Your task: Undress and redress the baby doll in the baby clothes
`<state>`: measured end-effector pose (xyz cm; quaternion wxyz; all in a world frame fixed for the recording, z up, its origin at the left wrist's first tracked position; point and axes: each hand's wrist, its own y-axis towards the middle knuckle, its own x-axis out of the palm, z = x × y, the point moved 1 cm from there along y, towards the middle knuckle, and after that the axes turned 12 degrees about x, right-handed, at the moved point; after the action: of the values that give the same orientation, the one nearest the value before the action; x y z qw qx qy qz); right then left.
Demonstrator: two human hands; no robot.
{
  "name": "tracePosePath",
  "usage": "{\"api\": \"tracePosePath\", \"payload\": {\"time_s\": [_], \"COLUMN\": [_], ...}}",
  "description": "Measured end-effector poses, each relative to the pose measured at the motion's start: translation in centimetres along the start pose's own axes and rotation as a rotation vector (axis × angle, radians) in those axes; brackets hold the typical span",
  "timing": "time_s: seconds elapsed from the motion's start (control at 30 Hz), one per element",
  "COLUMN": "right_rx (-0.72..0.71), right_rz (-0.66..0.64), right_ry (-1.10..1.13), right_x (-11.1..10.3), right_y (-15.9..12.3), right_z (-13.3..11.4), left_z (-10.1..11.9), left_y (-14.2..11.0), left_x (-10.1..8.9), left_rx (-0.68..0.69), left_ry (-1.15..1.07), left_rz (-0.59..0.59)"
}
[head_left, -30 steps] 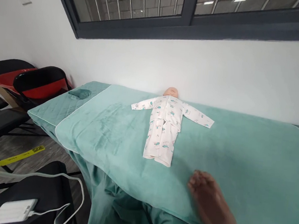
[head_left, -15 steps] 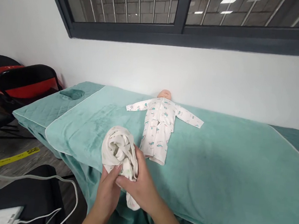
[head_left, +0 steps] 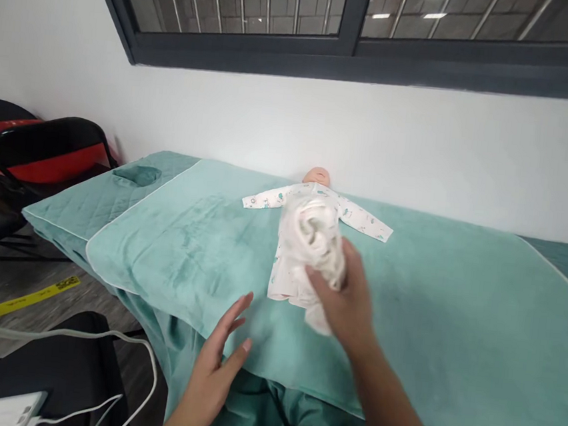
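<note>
White bundled cloth (head_left: 315,235), blurred, gripped by right fingers (head_left: 353,266), partly hiding patterned pyjamas (head_left: 367,222), left fingers (head_left: 226,322) open.

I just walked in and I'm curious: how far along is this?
Looks done: the printed top lies spread below the doll's head, sleeves out. In hand: the right hand holds a bunched white cloth in front of it; the left hand is empty. Remaining: the cloth is neither opened out nor set down; more I can't tell.
</note>
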<state>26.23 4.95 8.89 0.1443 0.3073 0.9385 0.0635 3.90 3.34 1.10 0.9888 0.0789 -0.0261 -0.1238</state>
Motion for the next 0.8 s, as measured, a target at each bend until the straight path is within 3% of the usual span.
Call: {"api": "tracePosePath", "payload": {"time_s": [0.13, 0.2, 0.37, 0.47, 0.63, 0.73, 0.8], "right_rx": [-0.189, -0.136, 0.067, 0.078, -0.056, -0.151, -0.111], "right_rz": [0.329, 0.388, 0.123, 0.054, 0.118, 0.086, 0.063], "right_ry": [-0.303, -0.476, -0.913, -1.015, -0.863, -0.611, -0.462], "right_x": [-5.7, -7.5, -8.5, -8.6, -7.8, -4.5, -1.4], "right_y": [4.6, 6.1, 6.9, 6.7, 9.2, 13.3, 17.1], "right_z": [1.7, 4.1, 11.3, 12.7, 9.9, 7.7, 6.8], "left_z": [-1.4, -1.6, -1.0, -0.6, -0.4, -0.1, 0.0], "left_y": [-0.2, 0.1, 1.7, 4.4, 13.4, 21.0, 26.3], "left_x": [-0.5, -0.3, 0.9, 1.8, 4.2, 7.1, 9.3], "left_rx": [-0.105, -0.127, -0.046, 0.046, 0.275, 0.374, 0.425], "left_ry": [0.038, 0.062, 0.168, 0.241, 0.296, 0.309, 0.301], "left_rz": [-0.024, -0.051, -0.138, -0.182, -0.074, -0.031, -0.059]}}
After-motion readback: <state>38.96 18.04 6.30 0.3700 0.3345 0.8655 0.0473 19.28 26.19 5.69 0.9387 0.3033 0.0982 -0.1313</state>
